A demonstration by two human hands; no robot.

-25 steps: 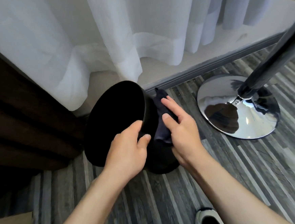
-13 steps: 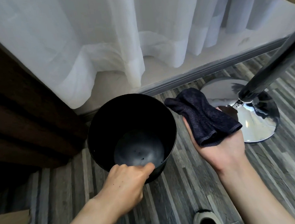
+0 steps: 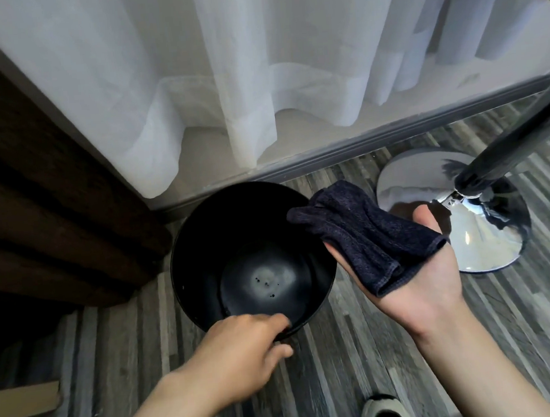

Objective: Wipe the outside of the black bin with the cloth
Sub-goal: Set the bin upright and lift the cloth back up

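The black bin stands upright on the floor, its round mouth facing me and a few dark specks on its bottom. My left hand grips the near rim, fingers curled over the edge. To the right of the bin my right hand is held palm up and flat. The dark navy cloth lies folded across that palm and fingers, its far corner hanging over the bin's right rim without pressing on it.
A chrome round base with a dark pole stands right of the cloth. White sheer curtains hang behind the bin, a dark brown curtain to its left. A shoe is at the bottom edge, cardboard at lower left.
The bin went from tilted on its side to upright. My right hand lifted the cloth off the bin's wall and turned palm up. My left hand stayed on the rim.
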